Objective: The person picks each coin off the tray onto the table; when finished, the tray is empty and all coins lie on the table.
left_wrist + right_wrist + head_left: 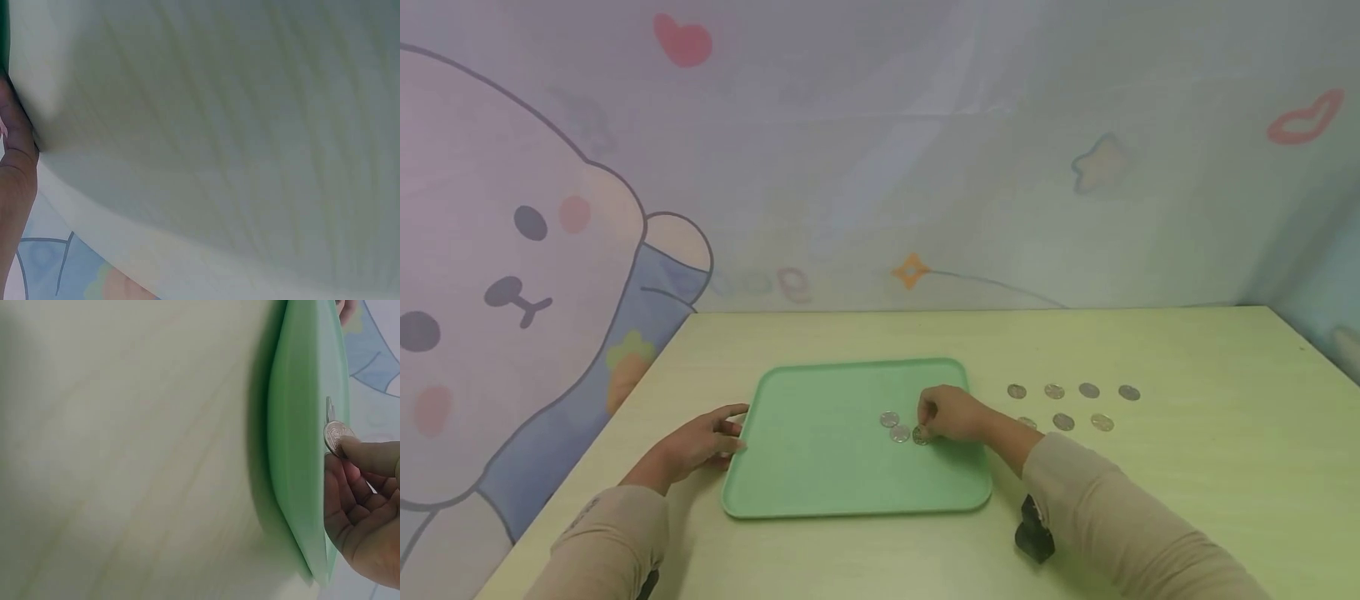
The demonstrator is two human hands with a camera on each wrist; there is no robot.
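Note:
In the head view a green tray (820,467) lies on the table. My right hand (953,414) is over its right part and pinches a coin (337,434) between thumb and fingers. In the right wrist view the coin is tilted, close to the tray's surface. Just left of it, two silver coins lie side by side on the tray, a lower coin (899,433) and an upper coin (889,419). My left hand (700,442) rests against the tray's left edge with its fingers loosely spread; the left wrist view catches only part of it at the border.
Right of the tray, several coins lie on the table (1210,483) in two rows, among them a coin (1063,422) in the nearer row; my right forearm partly covers one. A black device (1034,533) hangs under the right wrist. A printed cloth (880,183) stands behind the table.

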